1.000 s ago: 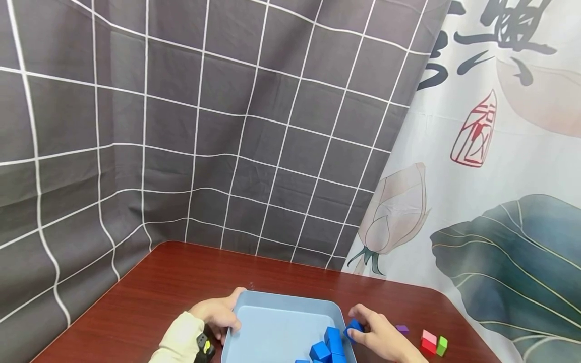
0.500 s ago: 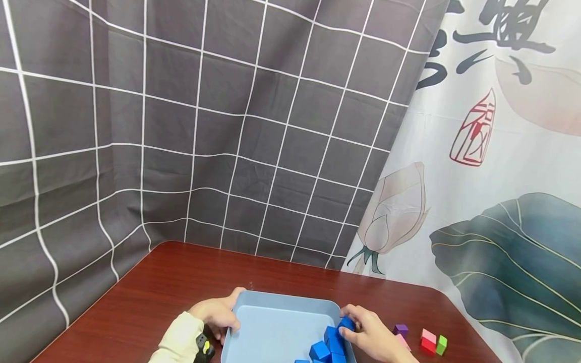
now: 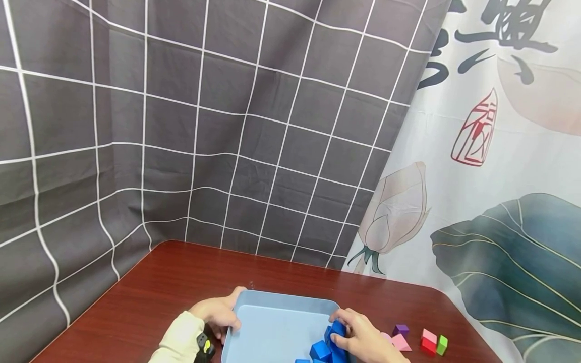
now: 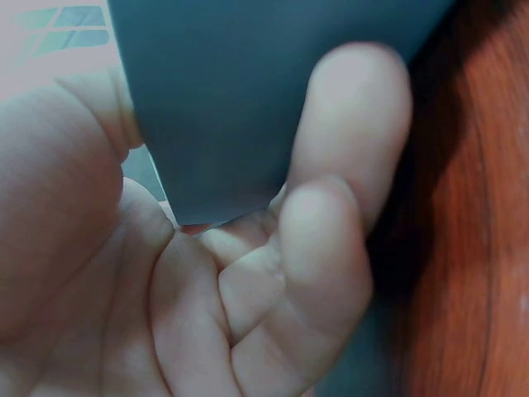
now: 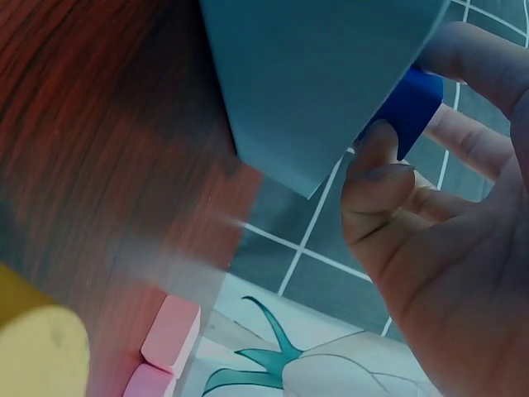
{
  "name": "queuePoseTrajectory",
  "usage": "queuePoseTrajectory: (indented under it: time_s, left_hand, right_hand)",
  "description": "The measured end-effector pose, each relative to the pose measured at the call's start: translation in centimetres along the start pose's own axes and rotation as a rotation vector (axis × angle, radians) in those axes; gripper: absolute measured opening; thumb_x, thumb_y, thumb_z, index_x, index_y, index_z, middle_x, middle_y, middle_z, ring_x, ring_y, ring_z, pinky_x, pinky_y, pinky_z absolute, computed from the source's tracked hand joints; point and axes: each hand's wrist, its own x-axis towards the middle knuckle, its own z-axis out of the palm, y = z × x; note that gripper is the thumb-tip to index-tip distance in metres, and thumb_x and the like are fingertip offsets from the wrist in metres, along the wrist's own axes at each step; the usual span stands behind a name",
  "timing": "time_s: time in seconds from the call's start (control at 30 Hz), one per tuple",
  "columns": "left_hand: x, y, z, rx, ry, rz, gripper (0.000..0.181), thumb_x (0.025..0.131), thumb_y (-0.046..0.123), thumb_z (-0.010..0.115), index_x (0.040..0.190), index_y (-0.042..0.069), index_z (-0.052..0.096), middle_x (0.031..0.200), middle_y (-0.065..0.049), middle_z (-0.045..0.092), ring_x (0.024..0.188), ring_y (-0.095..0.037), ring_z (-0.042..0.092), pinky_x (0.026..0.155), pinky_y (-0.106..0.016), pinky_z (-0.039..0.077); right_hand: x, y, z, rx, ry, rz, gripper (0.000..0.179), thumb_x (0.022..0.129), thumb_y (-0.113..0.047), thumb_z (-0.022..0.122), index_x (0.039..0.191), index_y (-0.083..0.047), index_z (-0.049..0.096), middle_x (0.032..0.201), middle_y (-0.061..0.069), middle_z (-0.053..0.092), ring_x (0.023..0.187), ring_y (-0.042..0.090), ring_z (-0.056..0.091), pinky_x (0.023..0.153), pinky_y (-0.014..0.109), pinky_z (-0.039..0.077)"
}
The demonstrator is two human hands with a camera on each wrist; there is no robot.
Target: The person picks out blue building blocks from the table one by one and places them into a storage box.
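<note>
A pale blue tray [image 3: 272,322] stands on the table, its near part cut off by the frame's lower edge. My left hand [image 3: 219,312] grips its left side, thumb over the rim; in the left wrist view the fingers [image 4: 351,107] curl against the tray's outer wall. Over the right rim, my right hand [image 3: 365,339] holds a blue block [image 3: 338,327] between thumb and fingers. The right wrist view has this block [image 5: 417,103] just past the tray's wall. Several other blue blocks [image 3: 320,351] lie inside along the right side, partly hidden behind the hand.
Right of the tray, on the dark red table [image 3: 190,272], are a purple block [image 3: 401,329], a pink triangular block [image 3: 401,343], a red block [image 3: 427,346] and a green block [image 3: 442,345]. A yellow piece [image 5: 41,351] shows in the right wrist view. Curtains hang behind.
My right hand has carried the blue block leftward from outside the right rim to above the blocks in the tray. This uncovers the pink triangular block. My left hand stays put.
</note>
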Motion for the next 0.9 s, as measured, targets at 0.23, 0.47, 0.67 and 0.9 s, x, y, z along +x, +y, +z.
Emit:
queuePoseTrajectory:
  time_s: [0.23,0.47,0.67,0.9]
  left_hand:
    - [0.0,0.0,0.0,0.003,0.007,0.001,0.080,0.061,-0.001,0.059,0.131,0.016,0.024,0.084,-0.020,0.051,0.037,-0.015,0.048,0.035,-0.020,0.037]
    - [0.0,0.0,0.0,0.001,0.001,-0.002,0.079,0.062,-0.001,0.058,0.131,0.015,0.023,0.083,-0.021,0.051,0.037,-0.015,0.049,0.034,-0.019,0.036]
    - [-0.1,0.2,0.0,-0.003,0.000,-0.001,0.080,0.061,-0.001,0.058,0.131,0.015,0.023,0.083,-0.020,0.051,0.037,-0.014,0.048,0.034,-0.019,0.037]
    - [-0.2,0.2,0.0,-0.004,-0.002,-0.004,0.080,0.061,-0.001,0.058,0.131,0.015,0.023,0.083,-0.020,0.051,0.036,-0.014,0.048,0.034,-0.019,0.036]
  right_hand:
    - [0.0,-0.6,0.2,-0.006,-0.036,0.023,0.030,0.085,-0.031,0.062,0.110,-0.014,0.057,0.090,-0.003,0.051,0.073,0.009,0.048,0.059,0.020,0.050]
    - [0.0,-1.1,0.4,0.003,-0.067,0.037,0.032,0.086,-0.032,0.061,0.113,-0.015,0.056,0.097,0.000,0.053,0.078,0.011,0.051,0.064,0.033,0.056]
    - [0.1,-1.4,0.6,0.019,-0.060,0.017,0.039,0.087,-0.031,0.059,0.118,-0.009,0.057,0.103,0.005,0.053,0.077,0.010,0.053,0.065,0.032,0.056]
    - [0.2,-1.8,1.0,-0.008,-0.059,-0.028,0.041,0.089,-0.032,0.056,0.121,-0.007,0.057,0.106,0.004,0.054,0.084,0.010,0.052,0.068,0.039,0.056]
